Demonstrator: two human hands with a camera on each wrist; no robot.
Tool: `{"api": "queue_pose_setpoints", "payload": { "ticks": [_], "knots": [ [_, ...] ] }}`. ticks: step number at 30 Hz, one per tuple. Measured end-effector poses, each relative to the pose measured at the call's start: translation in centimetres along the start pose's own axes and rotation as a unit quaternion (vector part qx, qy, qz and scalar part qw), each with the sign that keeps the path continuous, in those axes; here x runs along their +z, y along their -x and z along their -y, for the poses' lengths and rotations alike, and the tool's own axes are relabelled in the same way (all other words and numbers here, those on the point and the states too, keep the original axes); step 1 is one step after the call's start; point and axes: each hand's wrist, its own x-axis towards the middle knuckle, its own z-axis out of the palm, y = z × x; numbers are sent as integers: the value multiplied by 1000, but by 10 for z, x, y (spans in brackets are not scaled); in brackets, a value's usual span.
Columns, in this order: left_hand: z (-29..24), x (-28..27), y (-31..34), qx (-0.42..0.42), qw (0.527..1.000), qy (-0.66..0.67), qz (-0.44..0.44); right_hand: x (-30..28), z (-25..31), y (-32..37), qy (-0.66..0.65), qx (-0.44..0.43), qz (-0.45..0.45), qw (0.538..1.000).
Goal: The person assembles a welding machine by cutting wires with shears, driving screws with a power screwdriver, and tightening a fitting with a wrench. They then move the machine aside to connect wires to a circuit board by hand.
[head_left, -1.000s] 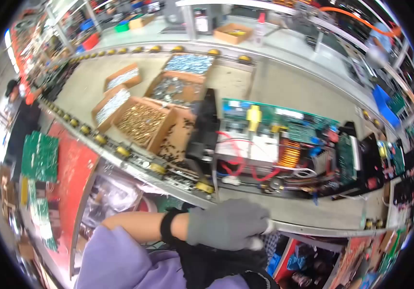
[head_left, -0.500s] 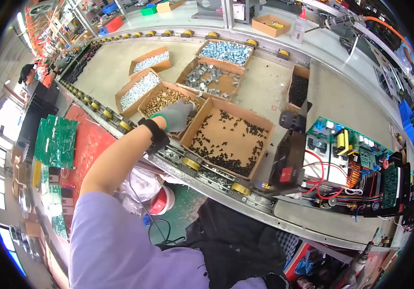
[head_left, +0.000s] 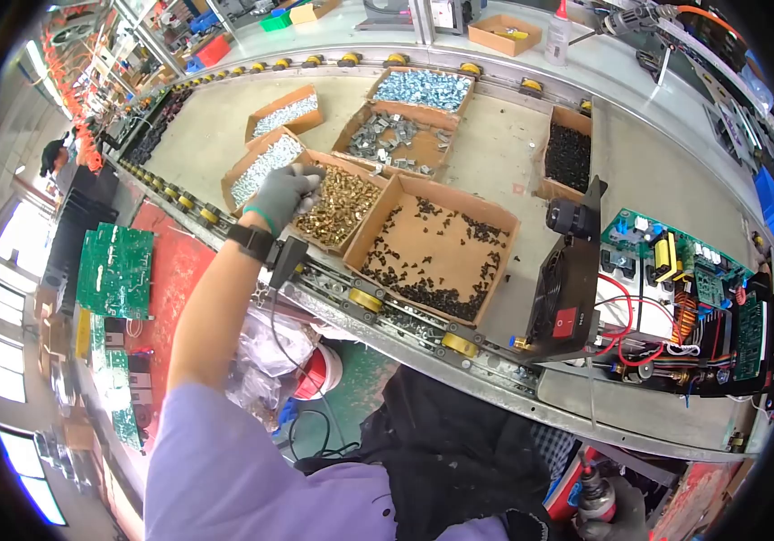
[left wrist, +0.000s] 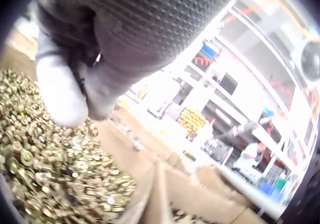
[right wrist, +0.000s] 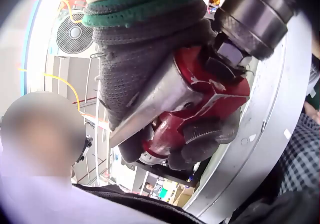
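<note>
"At the cardboard box (left wrist: pixel 117 144), what was the position of the left hand (head_left: pixel 283 194)?"

"Over the brass-coloured pieces (head_left: pixel 337 207), gloved, palm down. The wrist view showed the thumb and a finger bent close together, a narrow gap, just above the heap. Whether they pinched a piece, I could not tell."

"Location of those pieces?"

"Inside that box, between the white pieces (head_left: pixel 265 169) on one side and the larger box (head_left: pixel 445 248) of black pieces on the other."

"And the right hand (head_left: pixel 628 516)?"

"Gloved, low down by the near edge of the bench (head_left: pixel 486 386). Its fingers were curled round the power tool (right wrist: pixel 167 126), red and bare metal, with a dark round fitting (right wrist: pixel 257 19) at one end."

"Anything else noted?"

"An electronic unit (head_left: pixel 653 307), its green circuit board (head_left: pixel 711 252) exposed. It stood on the bench beyond the black pieces, its dark end panel (head_left: pixel 560 293) bearing a red switch (head_left: pixel 566 322)."
</note>
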Motion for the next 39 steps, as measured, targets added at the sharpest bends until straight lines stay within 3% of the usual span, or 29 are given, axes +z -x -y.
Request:
{"api": "queue_pose_setpoints", "payload": {
  "ticks": [1, 2, 5, 6, 10, 11, 12, 13, 15, 16, 17, 20, 22, 25, 27, 29, 34, 37, 39],
  "knots": [
    [6, -10, 0, -10, 989, 144, 39, 3, 1, -7, -17, 34, 45, 998],
    [17, -13, 0, -15, 965, 256, 50, 7, -3, -16, -3, -2, 57, 998],
    [10, 26, 32, 44, 937, 344, 33, 25, 16, -37, 45, -76, 56, 994],
    [9, 31, 40, 80, 967, 230, 71, 26, 14, -39, 27, -56, 72, 995],
    [-8, 74, 91, 50, 950, 253, 176, 40, 25, -55, 68, -78, 11, 995],
    [-8, 86, 106, 54, 943, 238, 226, 38, 19, -59, 138, -131, 18, 982],
    [-23, 115, 138, 1, 961, 207, 182, 41, 23, -62, 149, -180, 41, 971],
    [-22, 135, 159, 3, 948, 206, 242, 44, 28, -64, 160, -226, 61, 959],
    [-20, 172, 191, -50, 947, 126, 291, 53, 23, -63, 182, -184, 1, 966],
    [-15, 190, 200, -83, 935, 147, 313, 61, 35, -59, 137, -123, -14, 983],
    [-13, 206, 210, -117, 920, 166, 335, 62, 39, -58, 204, -165, -32, 964],
    [-17, 234, 225, -155, 905, 139, 371, 61, 26, -45, 183, -137, -61, 972],
    [-17, 250, 228, -141, 897, 111, 403, 58, 21, -30, 154, -78, -73, 982],
    [-22, 283, 233, -116, 876, 90, 458, 54, -4, -12, 121, -107, -109, 981],
    [-38, 307, 239, -144, 883, 70, 441, 55, -20, 4, 106, -98, -160, 976],
    [-47, 327, 235, -102, 866, 22, 488, 54, -29, 18, 94, -90, -208, 969],
    [-61, 371, 241, -72, 869, -64, 485, 49, -30, 36, 78, -56, -271, 958],
    [-62, 384, 246, -85, 868, -83, 483, 49, -57, 27, 87, -120, -311, 939],
    [-63, 389, 253, -65, 891, -55, 447, 47, -56, 27, 61, -113, -315, 940]
  ]
}}
